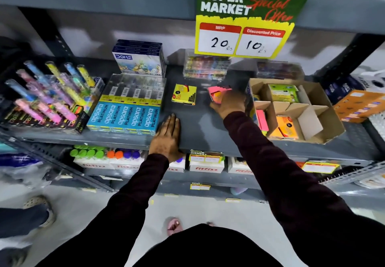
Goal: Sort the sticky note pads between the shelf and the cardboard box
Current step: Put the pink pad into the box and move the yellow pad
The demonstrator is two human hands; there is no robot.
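Sorting barely begun: R hand (228, 102) pinching pink pad (218, 92); yellow pad (184, 94) on shelf (198, 125) to its left; L hand (166, 135) flat, spread. Box (308, 108) w/ most pads right of R hand.

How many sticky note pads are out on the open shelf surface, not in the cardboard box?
2. A yellow pad lies flat mid-shelf; a pink pad is in the right hand, left of the cardboard box. Blur may hide others.
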